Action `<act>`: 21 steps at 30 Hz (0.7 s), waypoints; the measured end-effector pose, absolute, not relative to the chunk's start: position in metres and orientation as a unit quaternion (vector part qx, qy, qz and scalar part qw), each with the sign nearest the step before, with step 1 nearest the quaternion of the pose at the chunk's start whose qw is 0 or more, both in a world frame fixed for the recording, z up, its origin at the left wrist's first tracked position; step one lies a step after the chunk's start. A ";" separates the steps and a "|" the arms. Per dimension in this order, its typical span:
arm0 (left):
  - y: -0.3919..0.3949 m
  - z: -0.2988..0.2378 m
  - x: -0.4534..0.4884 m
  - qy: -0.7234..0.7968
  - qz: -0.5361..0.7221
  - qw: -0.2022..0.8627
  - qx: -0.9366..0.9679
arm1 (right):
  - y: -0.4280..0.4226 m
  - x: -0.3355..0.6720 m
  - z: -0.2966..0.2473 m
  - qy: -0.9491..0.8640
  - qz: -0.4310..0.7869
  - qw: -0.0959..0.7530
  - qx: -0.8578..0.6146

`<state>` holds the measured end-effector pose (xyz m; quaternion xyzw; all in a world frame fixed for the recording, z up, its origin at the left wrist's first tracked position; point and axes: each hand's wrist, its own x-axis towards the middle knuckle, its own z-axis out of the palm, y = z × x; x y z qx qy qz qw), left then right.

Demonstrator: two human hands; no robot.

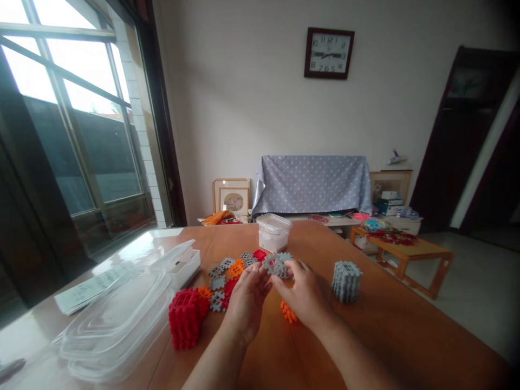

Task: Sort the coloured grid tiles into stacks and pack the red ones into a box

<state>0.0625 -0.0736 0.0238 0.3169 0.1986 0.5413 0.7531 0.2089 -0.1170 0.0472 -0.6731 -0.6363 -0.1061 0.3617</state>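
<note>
In front of me, a grey interlocking plastic tile (277, 266) with notched edges is held up over the wooden table. My right hand (305, 295) pinches it from the right. Curled fingers of my left hand (248, 298) meet its left edge. An orange stack of tiles (288, 312) is partly hidden behind my right hand. To the left of my hands lie loose tiles, among them an orange tile (236, 268) and a grey tile (217, 283). A red stack of tiles (184, 319) stands nearer on the left, and a grey stack (346, 281) on the right.
Clear plastic lids (117, 325) and an open white container (186, 268) lie on the table's left side, beside a paper sheet (93, 287). A lidded clear box (273, 234) stands at the far edge. Beyond the right edge is a low wooden table (422, 252).
</note>
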 end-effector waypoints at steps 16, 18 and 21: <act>-0.061 0.012 0.052 0.316 0.543 0.687 0.365 | -0.159 0.368 0.038 -0.448 -0.187 0.264 -0.833; -0.059 0.010 0.052 0.319 0.542 0.685 0.369 | -0.163 0.369 0.037 -0.447 -0.187 0.258 -0.836; -0.057 0.009 0.051 0.324 0.544 0.682 0.367 | -0.164 0.367 0.037 -0.444 -0.181 0.251 -0.841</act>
